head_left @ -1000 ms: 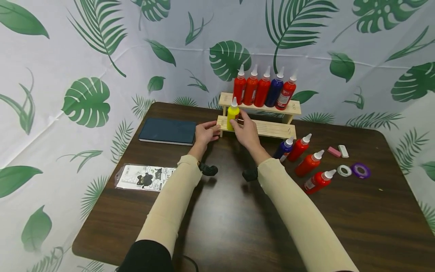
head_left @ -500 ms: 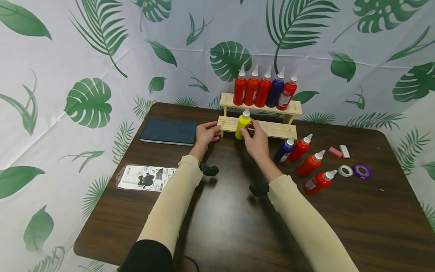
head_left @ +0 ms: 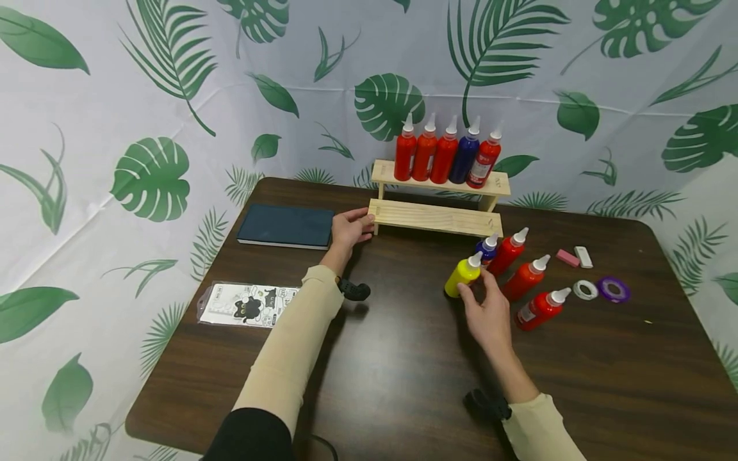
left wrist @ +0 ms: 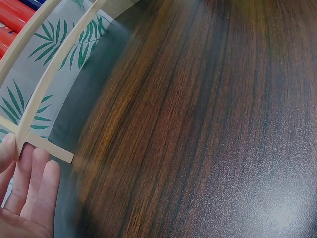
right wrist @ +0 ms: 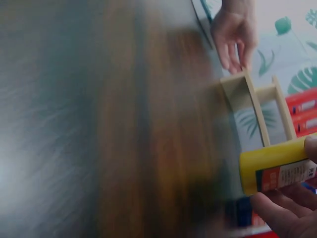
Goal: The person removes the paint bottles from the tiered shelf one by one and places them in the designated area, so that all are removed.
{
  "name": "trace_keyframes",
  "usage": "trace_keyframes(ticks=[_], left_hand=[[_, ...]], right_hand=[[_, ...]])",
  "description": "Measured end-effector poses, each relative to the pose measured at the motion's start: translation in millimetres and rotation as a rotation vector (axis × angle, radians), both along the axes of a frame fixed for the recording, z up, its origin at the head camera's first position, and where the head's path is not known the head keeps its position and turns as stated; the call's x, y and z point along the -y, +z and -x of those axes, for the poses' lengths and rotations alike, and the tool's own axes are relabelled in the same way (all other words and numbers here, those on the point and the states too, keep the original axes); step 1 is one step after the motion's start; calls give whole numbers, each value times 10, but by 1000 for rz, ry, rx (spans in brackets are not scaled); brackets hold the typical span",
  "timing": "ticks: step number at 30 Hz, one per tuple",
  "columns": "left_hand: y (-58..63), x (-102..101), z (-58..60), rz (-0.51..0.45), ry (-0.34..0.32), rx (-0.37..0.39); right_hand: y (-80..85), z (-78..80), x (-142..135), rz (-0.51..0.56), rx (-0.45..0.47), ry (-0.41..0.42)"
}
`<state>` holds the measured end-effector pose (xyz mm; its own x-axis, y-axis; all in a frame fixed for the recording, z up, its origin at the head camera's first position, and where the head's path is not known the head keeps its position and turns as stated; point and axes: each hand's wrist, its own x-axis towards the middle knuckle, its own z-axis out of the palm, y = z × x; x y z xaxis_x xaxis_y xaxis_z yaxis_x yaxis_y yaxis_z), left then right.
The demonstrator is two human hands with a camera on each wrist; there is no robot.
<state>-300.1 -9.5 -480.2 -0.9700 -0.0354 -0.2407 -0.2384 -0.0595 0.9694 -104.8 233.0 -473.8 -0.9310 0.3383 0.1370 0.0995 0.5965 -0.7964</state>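
Note:
A yellow paint bottle (head_left: 462, 275) with a white nozzle tilts slightly in my right hand (head_left: 489, 314), which grips it by thumb and fingers. In the right wrist view the bottle's base and printed label show in front of the fingers. My left hand (head_left: 350, 229) pinches the left end of the lower step of a two-tier wooden rack (head_left: 435, 218); in the left wrist view the thumb lies on the edge with fingers (left wrist: 38, 183) below it. Several red bottles (head_left: 423, 155) and one blue bottle (head_left: 465, 157) stand on the upper step.
Right of the rack stand a blue bottle (head_left: 487, 248), partly hidden by the yellow one, and several red bottles (head_left: 524, 280). Beyond them lie erasers (head_left: 567, 257) and tape rolls (head_left: 613, 290). A dark notebook (head_left: 285, 225) and a cat-print packet (head_left: 248, 304) lie on the left.
My right hand has lifted the yellow bottle off the lower step and carried it right and toward me, beside the other bottles. My left hand has stayed at the rack's end.

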Motion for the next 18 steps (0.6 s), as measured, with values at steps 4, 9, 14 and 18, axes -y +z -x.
trace_keyframes(ticks=[4,9,14,18], left_hand=[[12,0,-7,0,-3,-1],[22,6,-9,-4,-4,5],[6,3,0,-9,-6,6],[-7,-1,6,-10,-2,7]], right_hand=[[-45,-116,-113,-11,-23,-54],[-71,-152,-197,-30,-58,-118],[-77,-150,-221,-50,-83,-161],[-98,-140,-230,-62,-107,-185]])
